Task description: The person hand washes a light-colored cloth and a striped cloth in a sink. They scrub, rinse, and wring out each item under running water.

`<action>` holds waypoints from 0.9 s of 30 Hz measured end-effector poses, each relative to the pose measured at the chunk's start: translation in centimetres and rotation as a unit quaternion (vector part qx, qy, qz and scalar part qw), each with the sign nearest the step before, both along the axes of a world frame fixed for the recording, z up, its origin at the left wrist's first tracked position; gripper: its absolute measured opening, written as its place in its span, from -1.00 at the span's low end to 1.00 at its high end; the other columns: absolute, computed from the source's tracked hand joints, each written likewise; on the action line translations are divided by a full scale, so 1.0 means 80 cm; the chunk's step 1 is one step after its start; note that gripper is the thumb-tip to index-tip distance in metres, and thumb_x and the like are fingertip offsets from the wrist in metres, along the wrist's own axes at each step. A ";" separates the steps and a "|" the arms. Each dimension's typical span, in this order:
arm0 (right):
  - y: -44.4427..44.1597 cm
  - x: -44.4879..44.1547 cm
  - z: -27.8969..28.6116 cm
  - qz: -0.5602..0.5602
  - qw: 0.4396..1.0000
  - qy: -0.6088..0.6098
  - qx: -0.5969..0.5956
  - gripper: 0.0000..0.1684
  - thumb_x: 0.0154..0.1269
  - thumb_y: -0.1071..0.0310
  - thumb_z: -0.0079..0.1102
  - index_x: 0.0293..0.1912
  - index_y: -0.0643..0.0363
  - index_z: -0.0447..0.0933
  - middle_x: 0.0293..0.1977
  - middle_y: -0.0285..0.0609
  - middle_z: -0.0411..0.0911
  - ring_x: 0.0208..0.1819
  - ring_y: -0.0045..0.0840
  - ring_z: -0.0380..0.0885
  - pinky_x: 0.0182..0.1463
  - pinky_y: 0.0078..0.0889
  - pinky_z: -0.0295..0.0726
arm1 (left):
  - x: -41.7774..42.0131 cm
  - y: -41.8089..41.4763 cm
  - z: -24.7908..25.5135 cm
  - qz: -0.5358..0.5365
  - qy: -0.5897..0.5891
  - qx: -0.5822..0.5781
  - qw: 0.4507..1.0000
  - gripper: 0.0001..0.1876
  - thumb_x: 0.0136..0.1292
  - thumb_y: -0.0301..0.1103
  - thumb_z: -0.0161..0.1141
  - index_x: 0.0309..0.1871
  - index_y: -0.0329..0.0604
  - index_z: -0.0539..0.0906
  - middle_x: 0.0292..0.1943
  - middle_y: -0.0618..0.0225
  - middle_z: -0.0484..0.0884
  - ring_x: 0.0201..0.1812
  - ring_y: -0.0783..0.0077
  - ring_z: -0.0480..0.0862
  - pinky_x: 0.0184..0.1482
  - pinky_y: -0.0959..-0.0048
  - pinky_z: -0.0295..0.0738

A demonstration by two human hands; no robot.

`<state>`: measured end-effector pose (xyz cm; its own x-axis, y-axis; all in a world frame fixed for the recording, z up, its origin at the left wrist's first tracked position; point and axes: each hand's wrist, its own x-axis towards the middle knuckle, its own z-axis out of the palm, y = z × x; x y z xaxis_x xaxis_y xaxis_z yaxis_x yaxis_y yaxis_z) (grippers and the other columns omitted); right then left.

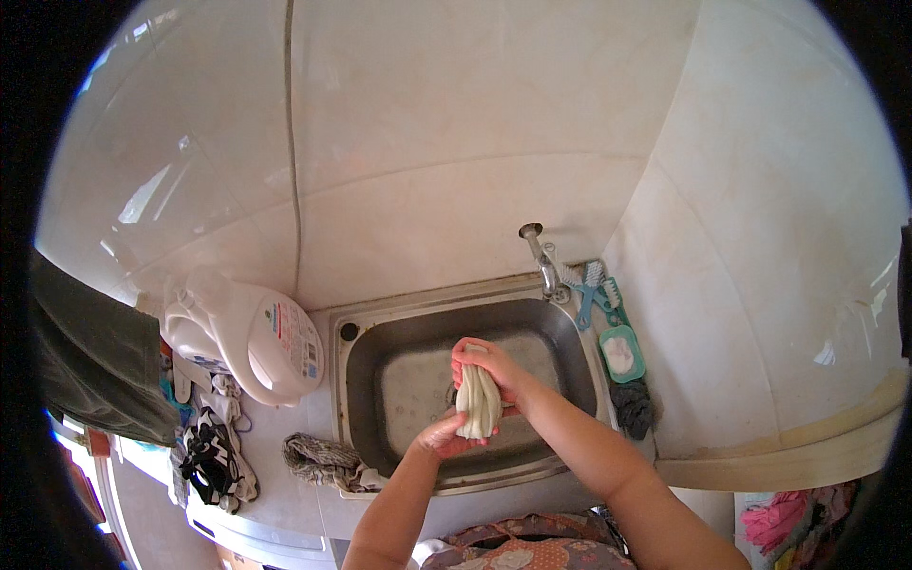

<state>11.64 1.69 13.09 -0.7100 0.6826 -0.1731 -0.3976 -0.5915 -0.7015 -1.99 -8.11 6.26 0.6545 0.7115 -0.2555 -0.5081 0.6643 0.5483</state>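
Observation:
A bunched pale cream cloth (pixel 479 402) is stretched between my two hands above the metal sink (pixel 413 377). My left hand (pixel 450 436) grips its lower end, thumb across the front. Around the upper end, the fingers of my right hand (pixel 491 365) are wrapped. The folds run lengthwise from one hand to the other. Behind the hands, a metal faucet (pixel 546 271) comes out of the wall over the sink's back right corner; no stream of water shows from it.
Teal scrub brushes (pixel 587 296) and a teal soap dish (pixel 622 354) line the sink's right side, by a dark cloth (pixel 631 409). On the left stand a large white detergent jug (pixel 274 342), a black-and-white shoe (pixel 214 456) and a grey knitted cloth (pixel 320 459). Dark fabric (pixel 100 356) hangs far left.

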 end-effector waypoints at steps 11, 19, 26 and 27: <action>0.019 0.009 -0.108 -0.085 0.968 -0.236 0.004 -0.78 0.15 0.25 0.17 -0.29 0.19 0.49 -0.47 -0.30 0.48 -0.46 -0.60 0.46 -0.36 -0.52 0.48 | 0.036 0.031 0.037 -0.105 0.597 0.195 0.771 -0.52 -0.04 -0.08 0.28 -0.13 -0.23 0.52 -0.36 0.16 0.63 -0.34 0.32 0.63 -0.30 0.37 0.50; 0.007 0.000 -0.168 -0.134 0.860 -0.461 0.172 -0.81 0.14 0.35 0.08 -0.27 0.25 0.54 -0.46 -0.23 0.54 -0.48 -0.58 0.50 -0.38 -0.50 0.47 | 0.074 0.020 0.027 -0.118 0.788 0.241 0.554 -0.61 0.05 -0.09 0.17 -0.21 -0.24 0.53 -0.24 0.06 0.63 -0.17 0.07 0.64 -0.13 0.19 0.52; -0.009 -0.006 -0.122 -0.138 0.859 -0.457 0.184 -0.81 0.16 0.35 0.10 -0.27 0.25 0.52 -0.46 -0.20 0.55 -0.46 -0.57 0.52 -0.37 -0.48 0.49 | 0.053 0.010 -0.022 -0.082 0.709 0.247 0.656 -0.47 0.00 -0.05 0.21 -0.06 -0.26 0.46 -0.17 0.03 0.61 -0.11 0.03 0.61 -0.09 0.20 0.48; -0.011 -0.005 -0.116 -0.154 0.868 -0.440 0.171 -0.82 0.16 0.34 0.11 -0.27 0.25 0.51 -0.46 -0.20 0.55 -0.47 -0.57 0.52 -0.37 -0.48 0.49 | 0.050 0.010 -0.028 -0.054 0.655 0.236 0.716 -0.44 -0.01 -0.03 0.21 -0.03 -0.26 0.43 -0.15 0.01 0.60 -0.10 0.01 0.59 -0.08 0.19 0.47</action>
<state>11.25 0.78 3.82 -0.1798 0.9347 -0.3067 0.2790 -0.2505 -0.9270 2.01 -7.33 4.00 0.1310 0.8849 -0.4470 0.6878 0.2436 0.6838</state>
